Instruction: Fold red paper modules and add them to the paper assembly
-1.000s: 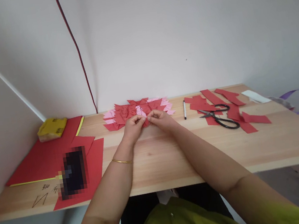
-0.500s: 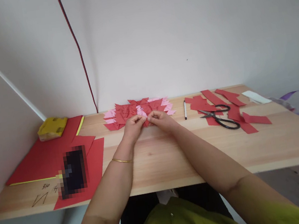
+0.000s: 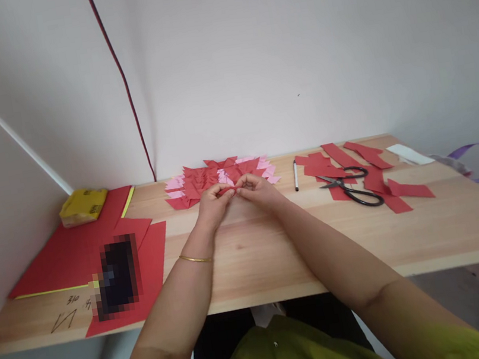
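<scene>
Near the back middle of the table, my left hand [image 3: 216, 203] and my right hand [image 3: 258, 191] meet, fingertips pinched on a small piece of red paper [image 3: 231, 189]. My fingers cover most of it, so its folded shape is hard to make out. Just behind them lies a pile of folded paper pieces [image 3: 201, 179], red and pink with pointed ends. The hands hide part of this pile's front. To the right of my right hand lies a white pen [image 3: 295, 176] with a dark cap.
Black-handled scissors [image 3: 351, 187] lie among cut red paper strips [image 3: 339, 155] at right, near a white strip [image 3: 410, 154]. Large red sheets [image 3: 66, 253] fill the left side, with a yellow packet [image 3: 84, 206] and a blurred dark object [image 3: 117, 275] on them. A wall stands behind.
The red paper between my fingertips has turned and now shows as a narrow strip across them. My right fingers have shifted slightly up. The other things lie as before.
</scene>
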`<action>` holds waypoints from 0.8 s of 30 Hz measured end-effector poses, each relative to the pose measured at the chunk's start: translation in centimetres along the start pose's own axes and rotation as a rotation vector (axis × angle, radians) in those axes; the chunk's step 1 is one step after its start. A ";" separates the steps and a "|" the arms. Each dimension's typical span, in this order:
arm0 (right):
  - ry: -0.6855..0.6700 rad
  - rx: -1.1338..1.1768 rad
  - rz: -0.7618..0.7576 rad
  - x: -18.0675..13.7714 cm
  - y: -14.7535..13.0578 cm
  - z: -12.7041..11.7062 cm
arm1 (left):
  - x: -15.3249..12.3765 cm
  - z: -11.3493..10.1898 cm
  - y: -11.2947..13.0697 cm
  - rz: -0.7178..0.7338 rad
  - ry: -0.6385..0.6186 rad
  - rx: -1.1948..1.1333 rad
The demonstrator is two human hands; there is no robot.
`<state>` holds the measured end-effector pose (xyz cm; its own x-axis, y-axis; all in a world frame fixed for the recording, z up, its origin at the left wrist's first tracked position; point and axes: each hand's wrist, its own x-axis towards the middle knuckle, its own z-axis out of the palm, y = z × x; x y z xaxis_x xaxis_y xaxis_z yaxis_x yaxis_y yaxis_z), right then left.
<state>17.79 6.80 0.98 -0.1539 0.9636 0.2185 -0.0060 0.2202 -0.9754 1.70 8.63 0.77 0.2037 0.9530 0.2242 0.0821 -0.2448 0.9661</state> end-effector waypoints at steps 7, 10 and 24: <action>-0.027 -0.046 0.012 -0.2 -0.3 0.2 | -0.2 0.0 0.5 0.048 -0.004 0.067; -0.026 -0.092 0.015 -0.4 -0.7 0.2 | -0.2 -0.1 0.6 0.096 -0.009 0.109; 0.082 -0.256 -0.122 -0.1 -0.2 0.6 | -0.1 0.2 0.6 0.047 0.045 -0.020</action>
<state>17.20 6.59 1.09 -0.0869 0.9343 0.3456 0.2313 0.3564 -0.9053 1.90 8.36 1.30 0.1628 0.9478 0.2743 0.0544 -0.2862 0.9566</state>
